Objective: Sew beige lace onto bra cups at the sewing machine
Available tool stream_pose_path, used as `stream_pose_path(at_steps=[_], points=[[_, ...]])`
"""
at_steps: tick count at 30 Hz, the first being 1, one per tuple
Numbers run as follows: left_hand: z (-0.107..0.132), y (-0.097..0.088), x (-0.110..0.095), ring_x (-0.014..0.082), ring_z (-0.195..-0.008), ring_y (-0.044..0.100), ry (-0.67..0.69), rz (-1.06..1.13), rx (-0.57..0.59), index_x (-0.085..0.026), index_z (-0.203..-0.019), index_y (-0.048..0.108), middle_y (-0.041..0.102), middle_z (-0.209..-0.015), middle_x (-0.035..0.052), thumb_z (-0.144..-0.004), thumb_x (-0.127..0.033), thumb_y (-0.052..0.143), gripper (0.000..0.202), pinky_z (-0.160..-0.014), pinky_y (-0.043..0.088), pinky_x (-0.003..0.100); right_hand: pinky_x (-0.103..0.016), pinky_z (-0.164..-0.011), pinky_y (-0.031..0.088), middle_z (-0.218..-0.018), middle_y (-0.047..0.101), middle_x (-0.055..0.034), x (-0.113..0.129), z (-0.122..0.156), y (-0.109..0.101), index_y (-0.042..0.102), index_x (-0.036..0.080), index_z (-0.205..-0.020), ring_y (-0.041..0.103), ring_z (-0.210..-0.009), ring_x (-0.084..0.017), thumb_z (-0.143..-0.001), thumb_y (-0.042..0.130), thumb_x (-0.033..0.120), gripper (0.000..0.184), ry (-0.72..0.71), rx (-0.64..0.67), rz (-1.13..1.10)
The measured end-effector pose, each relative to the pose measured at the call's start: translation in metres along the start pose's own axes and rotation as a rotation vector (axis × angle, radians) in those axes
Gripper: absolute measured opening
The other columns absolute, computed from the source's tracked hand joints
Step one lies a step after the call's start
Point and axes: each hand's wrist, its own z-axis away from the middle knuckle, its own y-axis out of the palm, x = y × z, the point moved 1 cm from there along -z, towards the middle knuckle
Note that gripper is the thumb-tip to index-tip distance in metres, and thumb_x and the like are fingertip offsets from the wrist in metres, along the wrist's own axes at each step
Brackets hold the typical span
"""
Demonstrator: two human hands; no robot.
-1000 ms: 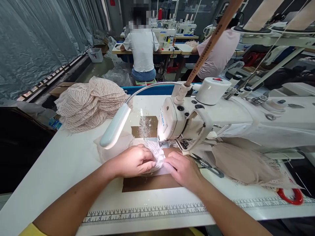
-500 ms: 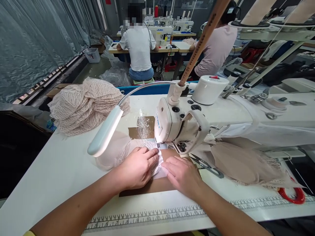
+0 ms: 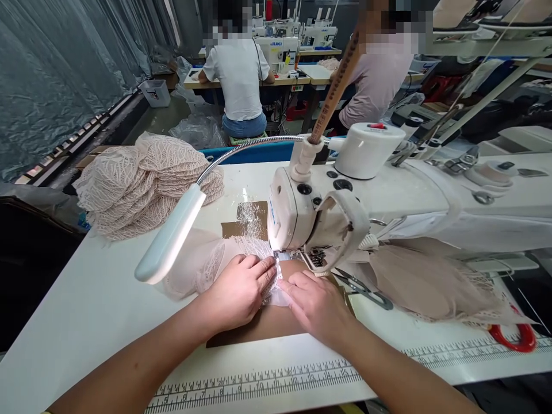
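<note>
A pale pink lace and mesh piece [image 3: 228, 253] lies under the needle end of a white sewing machine [image 3: 288, 201]. Pressed onto it just left of the presser foot is my left hand [image 3: 241, 287], fingers together and curved down, thumb hidden. My right hand [image 3: 319, 302] pinches the near right edge of the lace between thumb and fingers, close in front of the needle. Beneath both hands is a brown sheet [image 3: 259, 326] on the white table. The mesh end of the piece spreads out to the left, under the lamp.
A lit lamp [image 3: 172, 236] on a bendable neck hangs at left. Behind it sits a stack of lace pieces [image 3: 142, 184]. To the right lie scissors [image 3: 364, 287], a beige mesh bundle [image 3: 426, 282] and a red handle [image 3: 521, 339]. A ruler strip [image 3: 259, 385] lines the front edge.
The lace has shifted slightly forward under the machine, with less of it showing between my hands. Both hands stay on it. The view has moved a little.
</note>
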Motion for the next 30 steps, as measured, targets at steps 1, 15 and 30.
stream_pose_path(at_steps=[1, 15, 30], points=[[-0.001, 0.0, 0.001, 0.0257, -0.103, 0.051, -0.005, 0.003, -0.004, -0.01, -0.132, 0.051, 0.05, -0.14, 0.0095, -0.089, -0.019, 0.043, 0.045, -0.084, 0.042, 0.039, -0.029, -0.064, 0.035, -0.072, 0.061, -0.0021, 0.0, 0.0, 0.0, 0.068, 0.016, -0.101, 0.048, -0.065, -0.016, -0.087, 0.046, 0.011, 0.026, 0.007, 0.003, 0.001], [-0.002, 0.004, 0.01, 0.0242, -0.107, 0.051, 0.032, -0.011, -0.032, -0.014, -0.13, 0.053, 0.053, -0.138, 0.0082, -0.089, -0.013, 0.047, 0.042, -0.088, 0.041, 0.039, -0.028, -0.064, 0.037, -0.074, 0.062, -0.0021, 0.002, -0.002, -0.002, 0.066, 0.016, -0.098, 0.053, -0.069, -0.015, -0.088, 0.051, 0.013, 0.018, 0.019, 0.038, 0.026], [-0.009, 0.005, 0.023, 0.0243, -0.099, 0.052, -0.017, -0.031, -0.08, -0.013, -0.129, 0.055, 0.06, -0.127, 0.0113, -0.088, -0.01, 0.047, 0.042, -0.087, 0.044, 0.038, -0.028, -0.06, 0.04, -0.081, 0.067, -0.0077, 0.004, -0.016, 0.004, 0.066, 0.016, -0.112, 0.059, -0.07, -0.017, -0.093, 0.046, 0.018, 0.028, 0.083, 0.015, 0.181]])
